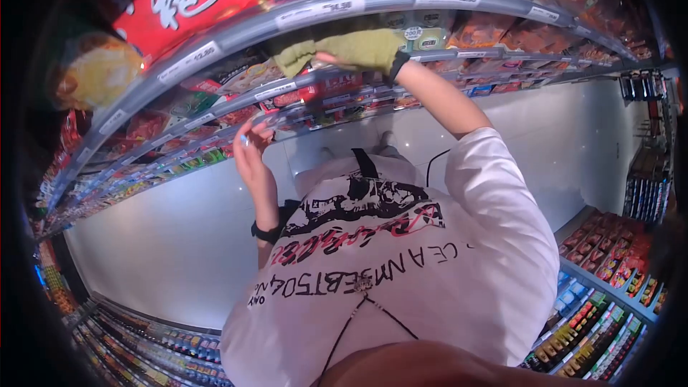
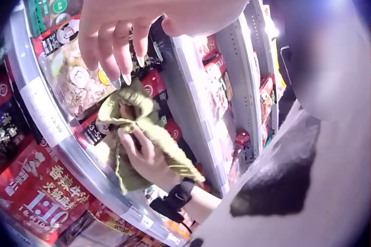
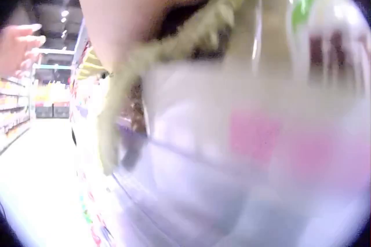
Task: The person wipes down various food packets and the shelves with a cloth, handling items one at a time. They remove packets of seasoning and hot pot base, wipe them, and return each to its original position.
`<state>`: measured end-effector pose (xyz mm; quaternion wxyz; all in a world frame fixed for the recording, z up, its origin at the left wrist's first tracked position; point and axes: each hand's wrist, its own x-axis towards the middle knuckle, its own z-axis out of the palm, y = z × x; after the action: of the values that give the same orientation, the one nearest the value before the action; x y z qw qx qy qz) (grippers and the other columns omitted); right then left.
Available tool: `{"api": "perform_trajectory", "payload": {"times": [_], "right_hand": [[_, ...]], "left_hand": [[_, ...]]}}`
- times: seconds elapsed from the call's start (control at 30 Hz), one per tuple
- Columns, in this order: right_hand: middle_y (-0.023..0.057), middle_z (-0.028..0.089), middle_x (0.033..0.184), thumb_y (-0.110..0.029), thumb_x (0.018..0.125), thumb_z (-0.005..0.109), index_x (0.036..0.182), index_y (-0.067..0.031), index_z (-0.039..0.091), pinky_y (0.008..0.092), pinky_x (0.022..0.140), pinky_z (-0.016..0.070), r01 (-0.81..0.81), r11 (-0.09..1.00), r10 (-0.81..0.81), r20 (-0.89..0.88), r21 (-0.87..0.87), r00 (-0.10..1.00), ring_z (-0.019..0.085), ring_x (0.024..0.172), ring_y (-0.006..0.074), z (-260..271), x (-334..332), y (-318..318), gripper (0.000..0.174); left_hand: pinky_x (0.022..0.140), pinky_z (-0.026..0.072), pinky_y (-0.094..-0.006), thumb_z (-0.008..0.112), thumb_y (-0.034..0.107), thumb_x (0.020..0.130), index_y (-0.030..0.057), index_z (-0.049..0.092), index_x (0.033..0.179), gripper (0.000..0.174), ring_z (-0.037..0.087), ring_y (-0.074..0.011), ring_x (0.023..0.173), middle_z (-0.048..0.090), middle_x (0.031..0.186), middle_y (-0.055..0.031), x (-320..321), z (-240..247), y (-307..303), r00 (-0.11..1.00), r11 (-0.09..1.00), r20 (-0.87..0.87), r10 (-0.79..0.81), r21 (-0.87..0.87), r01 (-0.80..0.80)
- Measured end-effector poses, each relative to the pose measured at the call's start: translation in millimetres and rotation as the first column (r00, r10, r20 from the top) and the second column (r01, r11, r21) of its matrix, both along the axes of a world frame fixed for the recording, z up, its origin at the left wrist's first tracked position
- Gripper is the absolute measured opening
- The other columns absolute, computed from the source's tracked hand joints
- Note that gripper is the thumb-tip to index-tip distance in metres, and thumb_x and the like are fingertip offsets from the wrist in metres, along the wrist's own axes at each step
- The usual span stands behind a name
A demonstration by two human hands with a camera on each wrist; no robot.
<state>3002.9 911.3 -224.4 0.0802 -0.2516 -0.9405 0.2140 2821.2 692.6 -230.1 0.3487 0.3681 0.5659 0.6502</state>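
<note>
"Head view: where is the green cloth (image 1: pixel 365 49)?"

"Beneath the curved front edge of the upper shelf (image 1: pixel 251 34), near the middle of that edge, and it wraps most of the hand up to the black strap on the right wrist."

"And the grip on it?"

"The left wrist view shows that best. The right hand (image 2: pixel 146 157) has its thumb and fingers bent into the folds, pinching the fabric, nearly closed, with the rest draping around the palm. Whether the cloth touches any package, I can't tell."

"What about the left hand (image 1: pixel 252 147)?"

"It holds nothing. It's raised in front of the lower shelf edges, its fingers loosely bent and apart, with a black band (image 1: pixel 266 231) round the wrist. In its own wrist view, the fingertips hang over a clear packet of pale pieces (image 2: pixel 75 79), just beside the cloth."

"Anything else close by?"

"A red packet (image 1: pixel 179 3) with large white characters, at the left part of the upper shelf, above the price labels. A red pouch (image 2: pixel 43 192) marked 1:10 sits at the lower left of the left wrist view, across the label strip from the cloth."

"Does the right wrist view help?"

"Only a little; it's blurred. The cloth's fuzzy border (image 3: pixel 165 50) crosses in front of pale, glossy packaging (image 3: pixel 255 102) with pink patches, and the left fingers show at the far left."
</note>
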Motion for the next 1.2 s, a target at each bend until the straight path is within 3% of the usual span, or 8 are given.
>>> {"api": "perform_trajectory", "payload": {"times": [0.17,0.33,0.4,0.53,0.6,0.67,0.9,1.2], "right_hand": [[0.0145,0.055,0.064,-0.043,0.066,0.056,0.073,-0.0056,0.057,0.0363,0.055,0.0442,0.324,0.848,-0.164,-0.374,0.419,0.913,0.056,0.06,0.0271,-39,12,-28,0.038],[0.0128,0.055,0.072,-0.034,0.068,0.055,0.075,-0.0059,0.055,0.0335,0.056,0.0447,0.394,0.917,-0.365,-0.271,0.059,0.891,0.056,0.064,0.0239,-16,35,-45,0.029],[0.0122,0.055,0.072,-0.029,0.074,0.052,0.079,-0.0061,0.054,0.0307,0.057,0.0447,0.181,0.859,0.185,-0.621,0.478,0.762,0.055,0.064,0.0231,-44,36,-38,0.023],[0.0086,0.052,0.068,-0.018,0.082,0.048,0.082,-0.0035,0.054,0.0248,0.058,0.041,0.166,0.98,-0.198,-0.573,-0.107,0.795,0.049,0.06,0.0147,-34,78,-71,0.015],[0.0043,0.051,0.069,-0.013,0.082,0.047,0.08,-0.003,0.053,0.0221,0.058,0.0388,0.38,0.627,-0.691,-0.261,-0.68,0.674,0.045,0.061,0.008,18,117,-83,0.011],[-0.0007,0.051,0.07,-0.012,0.083,0.046,0.078,-0.0032,0.052,0.0204,0.057,0.0379,0.146,0.522,-0.852,-0.503,-0.84,0.147,0.044,0.063,0.0051,18,157,-73,0.012],[0.0121,0.054,0.088,-0.027,0.085,0.04,0.099,0.0004,0.049,0.0347,0.075,0.0439,0.671,0.608,-0.232,-0.903,-0.424,-0.361,0.053,0.084,0.0274,198,222,-57,0.032],[0.0154,0.058,0.082,-0.033,0.079,0.05,0.108,-0.0037,0.048,0.0346,0.069,0.0445,0.628,0.377,-0.214,-0.596,0.68,0.774,0.054,0.08,0.0317,194,153,7,0.042]], "left_hand": [[0.076,0.0407,-0.0278,0.033,0.027,0.09,0.0027,0.037,0.116,0.036,0.053,-0.0164,0.084,0.051,0.102,-0.0124,18,-9,9,0.995,0.989,0.045,0.088,-0.121,-0.082],[0.074,0.0406,-0.0275,0.035,0.023,0.09,0.0023,0.038,0.114,0.033,0.053,-0.0162,0.081,0.052,0.1,-0.0117,56,8,33,0.989,0.99,0.065,0.129,-0.069,-0.124],[0.076,0.0402,-0.0269,0.039,0.018,0.088,0.0011,0.04,0.112,0.029,0.053,-0.016,0.084,0.053,0.097,-0.0115,72,18,38,0.996,0.997,0.091,-0.012,-0.075,0.019],[0.081,0.0405,-0.0294,0.056,0.004,0.071,-0.0024,0.045,0.104,0.035,0.054,-0.0204,0.087,0.055,0.097,-0.0126,94,81,50,0.865,0.865,-0.032,-0.501,-0.06,0.499],[0.073,0.042,-0.0297,0.064,0.022,0.07,-0.0003,0.051,0.096,0.037,0.054,-0.0217,0.083,0.055,0.093,-0.0116,97,141,58,0.637,0.763,-0.558,-0.533,0.008,0.646],[0.073,0.0423,-0.0351,0.068,0.03,0.065,0.0016,0.055,0.089,0.04,0.055,-0.0261,0.082,0.056,0.09,-0.0121,106,191,69,0.49,0.612,-0.775,-0.399,0.173,0.772],[0.08,0.0392,-0.0406,0.059,0.023,0.072,0.0107,0.051,0.096,0.028,0.046,-0.024,0.096,0.047,0.103,-0.0089,185,267,40,-0.098,0.6,-0.823,0.559,0.32,0.733],[0.088,0.0322,-0.0346,0.05,0.019,0.077,0.0099,0.041,0.109,0.035,0.034,-0.0207,0.107,0.033,0.116,-0.0091,171,243,39,-0.197,0.497,-0.655,0.729,0.31,0.81]]}}
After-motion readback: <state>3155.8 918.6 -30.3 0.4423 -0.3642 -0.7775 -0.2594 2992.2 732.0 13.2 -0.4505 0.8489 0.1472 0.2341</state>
